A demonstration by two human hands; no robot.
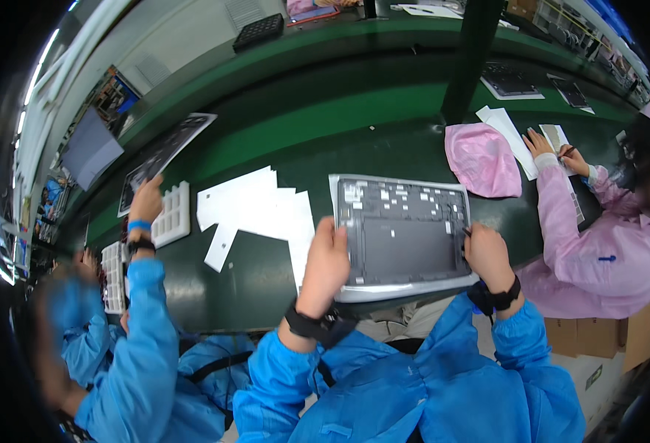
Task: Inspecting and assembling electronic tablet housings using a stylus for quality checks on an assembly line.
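A dark grey rectangular device housing, dotted with small white pieces mostly along its far part, lies on a white backing sheet at the table's near edge. Gripping its left edge is my left hand, thumb on top and fingers curled. At the right edge my right hand is closed; a small dark tip shows at its fingertips, but what it belongs to is hidden. Black bands circle both my wrists. White paper sheets with small dark marks spread to the left of the housing.
A pink cloth cap sits beyond the housing's right corner. At right, a co-worker in pink handles a strip; at left, one in blue reaches beside a white compartment tray. A green post rises behind the table.
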